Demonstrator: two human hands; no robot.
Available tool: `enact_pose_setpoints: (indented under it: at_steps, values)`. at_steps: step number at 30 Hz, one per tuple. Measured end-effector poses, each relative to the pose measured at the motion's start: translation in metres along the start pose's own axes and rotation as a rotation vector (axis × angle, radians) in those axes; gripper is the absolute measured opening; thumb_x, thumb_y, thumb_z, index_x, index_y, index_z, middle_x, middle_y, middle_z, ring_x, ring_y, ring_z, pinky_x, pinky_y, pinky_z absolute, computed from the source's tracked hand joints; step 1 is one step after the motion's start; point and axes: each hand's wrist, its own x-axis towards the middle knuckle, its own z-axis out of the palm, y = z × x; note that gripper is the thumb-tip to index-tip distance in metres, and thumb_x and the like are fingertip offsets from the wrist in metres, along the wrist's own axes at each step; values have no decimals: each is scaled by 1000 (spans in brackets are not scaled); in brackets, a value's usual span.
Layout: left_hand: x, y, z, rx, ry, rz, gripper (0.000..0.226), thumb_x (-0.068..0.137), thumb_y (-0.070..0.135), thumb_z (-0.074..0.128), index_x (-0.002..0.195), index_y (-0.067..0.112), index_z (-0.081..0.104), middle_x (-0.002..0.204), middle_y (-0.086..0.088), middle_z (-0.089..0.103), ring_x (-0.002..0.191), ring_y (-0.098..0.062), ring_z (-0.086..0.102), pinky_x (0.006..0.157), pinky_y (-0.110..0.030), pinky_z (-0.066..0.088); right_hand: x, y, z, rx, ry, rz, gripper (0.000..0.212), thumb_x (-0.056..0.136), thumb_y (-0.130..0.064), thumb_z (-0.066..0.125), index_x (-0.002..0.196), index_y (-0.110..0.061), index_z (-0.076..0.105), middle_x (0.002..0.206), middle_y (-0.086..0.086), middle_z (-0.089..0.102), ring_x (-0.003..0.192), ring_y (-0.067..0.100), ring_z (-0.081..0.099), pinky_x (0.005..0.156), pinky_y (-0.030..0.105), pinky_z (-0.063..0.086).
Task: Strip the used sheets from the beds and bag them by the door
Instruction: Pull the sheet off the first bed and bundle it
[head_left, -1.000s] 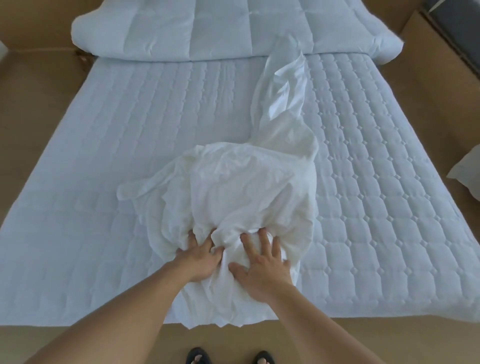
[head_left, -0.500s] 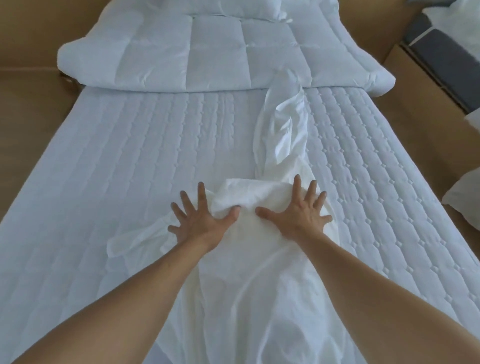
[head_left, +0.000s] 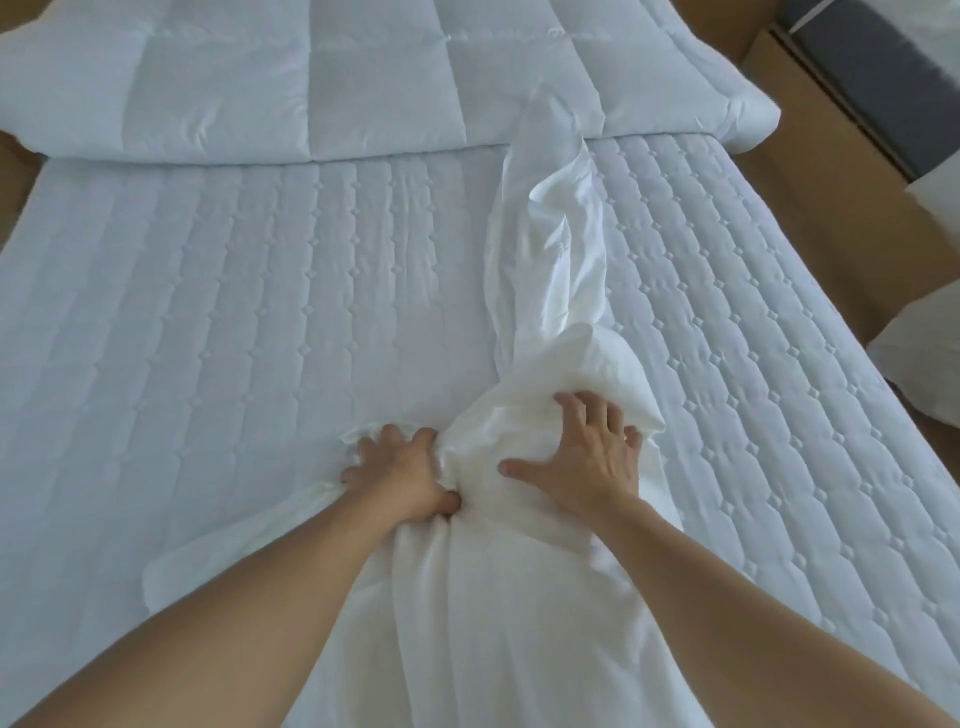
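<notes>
On the quilted mattress (head_left: 208, 322), both hands gather the sheet (head_left: 545, 291).

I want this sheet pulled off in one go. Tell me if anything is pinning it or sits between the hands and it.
Nothing visible does. The left hand and right hand are already on the bunched sheet. Its far tail runs up to the folded duvet; whether it is caught under it cannot be told.

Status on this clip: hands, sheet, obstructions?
Left hand fisted on sheet. Right hand spread flat on it. Sheet bunched mid-mattress, tail reaching the duvet. Nothing in the way.
</notes>
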Motion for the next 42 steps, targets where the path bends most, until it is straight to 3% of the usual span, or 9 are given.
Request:
enact_pose_setpoints:
  at_steps: [6,11,14,20,26,29,34,39,42]
  values:
    - [-6,-1,11,33,47,31,104,68,74,64,151,50,6,160,-4,10,146,-38,6,109,-60,32,72,-1,-17,112,-28,94,137,51,-90,63,146,-47,-25,159,-5,-30,149,25,-23,111,71,12]
    - [1,-13,8,-12,85,78,105,67,78,64,153,43,16,159,2,23,145,-34,18,109,-53,36,108,-19,3,97,-122,88,139,62,-64,81,145,-45,-29,159,15,13,133,39,40,99,49,41]
    - [-2,-17,8,-82,120,78,102,65,78,66,152,42,25,160,7,27,146,-29,21,110,-48,35,112,-28,16,146,-140,72,114,79,-35,72,153,-38,-14,127,14,53,109,34,56,79,36,42]
    - [-22,-21,-12,-555,17,-6,76,81,62,68,147,36,41,155,-2,37,137,-27,42,112,-44,36,78,-47,-23,690,-140,-10,55,71,-20,70,122,-38,60,88,-12,63,93,22,61,71,32,47]
    - [-73,-31,-40,-1137,78,-77,67,81,12,73,142,28,49,133,-4,60,117,-20,58,90,-28,46,-15,-62,-95,931,-68,-177,27,53,-31,65,79,-33,57,68,-11,58,71,19,57,59,30,43]
    - [-102,-29,-65,-1362,267,-102,60,81,15,61,139,27,52,136,-15,57,120,-24,55,109,-43,40,-86,-65,-113,805,-91,-346,27,54,-37,62,76,-36,46,77,-6,56,74,19,53,64,30,39]
    - [-153,-12,-102,-1086,514,219,69,85,45,46,152,36,32,161,8,26,146,-10,25,118,-34,21,-198,-48,-88,646,92,-758,31,53,-31,62,79,-32,44,68,-25,38,70,9,44,70,22,31]
    - [-208,7,-53,-385,38,319,71,87,77,39,150,49,27,166,4,3,152,-24,-10,121,-53,-2,-293,-5,-32,628,-9,-766,26,57,-26,63,80,-15,59,75,-14,51,75,9,45,77,21,34]
    - [-239,4,13,-162,-52,263,62,94,71,30,151,50,20,165,9,3,152,-28,-3,117,-61,7,-326,22,-25,649,-141,-626,29,62,-30,63,81,-8,59,82,-1,59,81,15,51,71,31,39]
